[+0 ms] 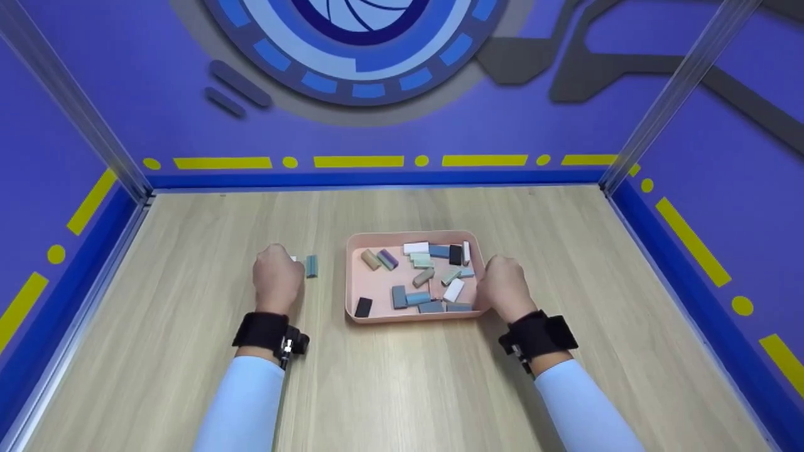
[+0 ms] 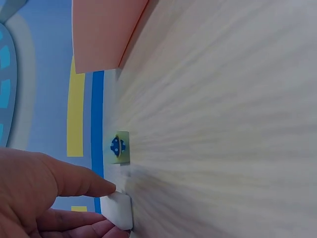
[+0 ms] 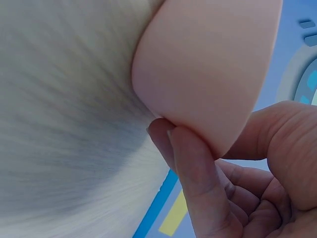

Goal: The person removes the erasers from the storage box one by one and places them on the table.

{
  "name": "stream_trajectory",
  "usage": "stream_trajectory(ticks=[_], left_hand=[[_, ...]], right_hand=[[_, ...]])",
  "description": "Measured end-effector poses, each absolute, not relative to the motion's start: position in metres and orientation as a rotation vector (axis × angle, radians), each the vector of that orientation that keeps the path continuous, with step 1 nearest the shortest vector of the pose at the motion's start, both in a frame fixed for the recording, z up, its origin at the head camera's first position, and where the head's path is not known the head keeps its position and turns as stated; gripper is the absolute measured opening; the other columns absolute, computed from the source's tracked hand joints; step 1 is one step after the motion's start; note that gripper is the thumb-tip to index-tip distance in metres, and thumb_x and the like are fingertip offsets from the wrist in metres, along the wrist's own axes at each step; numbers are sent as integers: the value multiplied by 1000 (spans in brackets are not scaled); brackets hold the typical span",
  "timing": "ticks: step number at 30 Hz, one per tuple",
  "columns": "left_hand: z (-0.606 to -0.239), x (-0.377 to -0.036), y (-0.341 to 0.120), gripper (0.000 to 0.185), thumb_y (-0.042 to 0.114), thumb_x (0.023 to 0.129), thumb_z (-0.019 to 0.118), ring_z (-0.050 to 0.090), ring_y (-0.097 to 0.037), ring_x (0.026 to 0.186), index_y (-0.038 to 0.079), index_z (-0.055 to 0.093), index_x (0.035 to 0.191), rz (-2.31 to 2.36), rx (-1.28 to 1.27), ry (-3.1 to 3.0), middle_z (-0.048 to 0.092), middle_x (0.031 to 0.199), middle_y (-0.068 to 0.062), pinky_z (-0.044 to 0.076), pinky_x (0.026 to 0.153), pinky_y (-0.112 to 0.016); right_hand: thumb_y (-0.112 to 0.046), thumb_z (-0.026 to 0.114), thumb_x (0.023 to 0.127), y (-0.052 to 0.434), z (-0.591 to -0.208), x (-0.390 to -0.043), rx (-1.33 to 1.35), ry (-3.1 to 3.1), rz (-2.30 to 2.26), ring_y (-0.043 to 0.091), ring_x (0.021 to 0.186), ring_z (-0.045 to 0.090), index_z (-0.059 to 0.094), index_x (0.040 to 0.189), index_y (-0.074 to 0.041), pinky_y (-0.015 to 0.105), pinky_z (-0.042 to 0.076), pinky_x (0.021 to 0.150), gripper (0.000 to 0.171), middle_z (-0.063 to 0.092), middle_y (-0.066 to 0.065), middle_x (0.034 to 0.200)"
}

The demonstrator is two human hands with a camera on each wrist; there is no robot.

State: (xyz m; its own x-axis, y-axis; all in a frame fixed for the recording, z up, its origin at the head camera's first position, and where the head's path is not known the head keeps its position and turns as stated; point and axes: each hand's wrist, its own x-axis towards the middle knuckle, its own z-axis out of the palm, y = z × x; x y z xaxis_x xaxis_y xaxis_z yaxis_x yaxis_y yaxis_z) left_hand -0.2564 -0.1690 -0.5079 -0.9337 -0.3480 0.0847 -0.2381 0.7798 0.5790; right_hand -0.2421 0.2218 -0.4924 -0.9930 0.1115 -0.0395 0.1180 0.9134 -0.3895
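Note:
A small white block (image 2: 119, 210) is pinched between the thumb and fingers of my left hand (image 1: 276, 276), low over the table left of the tray. Just beside that hand, a greenish block (image 1: 311, 266) lies on the table; the left wrist view shows a blue figure on the end of this block (image 2: 119, 147). My right hand (image 1: 506, 289) grips the right wall of a shallow pink tray (image 1: 383, 319). In the right wrist view, fingertips (image 3: 190, 148) press the tray's outer wall low down, and the thumb goes behind its rim.
Several small blocks lie loosely in the tray, among them a black one (image 1: 363, 307), a tan one (image 1: 370, 259) and a white one (image 1: 453, 290). Blue-purple panels (image 1: 402, 141) enclose the wooden table (image 1: 402, 389) at the back and both sides.

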Motion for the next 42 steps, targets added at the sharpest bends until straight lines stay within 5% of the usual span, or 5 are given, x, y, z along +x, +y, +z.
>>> stream_trajectory(ticks=[11,15,21,27,42], left_hand=[[-503,-257,-162,16,13,84,53,55,-27,66,3,58,73,-697,449,-2852,61,75,-14,42,49,-36],[-494,-259,-153,27,20,87,59,57,-38,91,-4,64,97,-588,285,-2764,64,97,-22,48,74,-47],[-481,-264,-127,56,29,84,65,31,-44,132,4,48,132,-577,10,-2722,39,141,-24,23,108,-57],[-476,-263,-93,71,38,84,65,15,-40,141,14,33,143,-474,-233,-2777,20,153,-18,19,112,-55],[-504,-259,-58,74,40,85,62,8,-35,145,22,26,147,-189,-599,-2902,15,157,-10,14,114,-53]], right_hand=[[-4,71,59,225,-496,-241,184,3059,-632,23,70,54,65,68,-5,35,51,62,11,65,15,79],[-4,73,58,225,-495,-241,190,3054,-618,22,69,51,66,71,-3,32,48,58,15,64,14,79],[-4,71,64,224,-495,-241,208,3035,-643,20,66,47,65,78,-1,29,42,53,15,62,12,79],[-4,69,68,223,-494,-242,227,3014,-644,21,68,50,65,83,-1,30,44,56,16,62,12,82],[-6,79,57,221,-492,-241,195,3021,-618,21,66,49,64,73,-4,30,44,55,21,62,10,76]])
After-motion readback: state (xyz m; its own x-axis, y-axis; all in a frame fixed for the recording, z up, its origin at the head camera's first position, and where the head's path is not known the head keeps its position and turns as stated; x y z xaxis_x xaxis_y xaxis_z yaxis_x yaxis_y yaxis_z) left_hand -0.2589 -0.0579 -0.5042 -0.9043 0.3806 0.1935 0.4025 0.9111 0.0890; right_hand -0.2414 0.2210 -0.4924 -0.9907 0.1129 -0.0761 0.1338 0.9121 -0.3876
